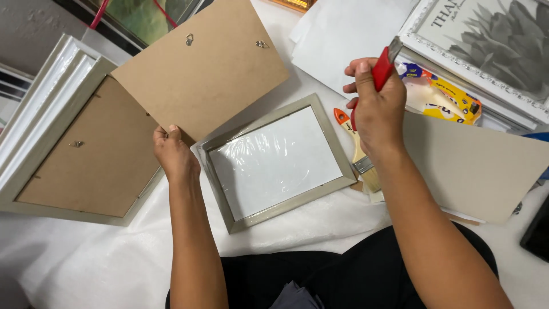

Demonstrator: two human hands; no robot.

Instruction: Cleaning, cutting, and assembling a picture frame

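My left hand (173, 153) grips the near corner of a brown backing board (200, 68) with two metal hangers, lifted and tilted over the table. My right hand (374, 106) is closed round a red-handled tool (384, 64) with a metal tip pointing up. Between the hands lies a small silver picture frame (337, 166), face down, with plastic-wrapped white sheet inside it. A paintbrush (357, 151) with an orange-tipped wooden handle lies under my right wrist.
A larger pale frame (34, 143) with its brown back lies at the left. A grey card sheet (474, 166) lies at the right, with a yellow packet (443, 97), white paper (343, 34) and a framed flower print (492, 40) behind. White cloth (103, 257) covers the surface.
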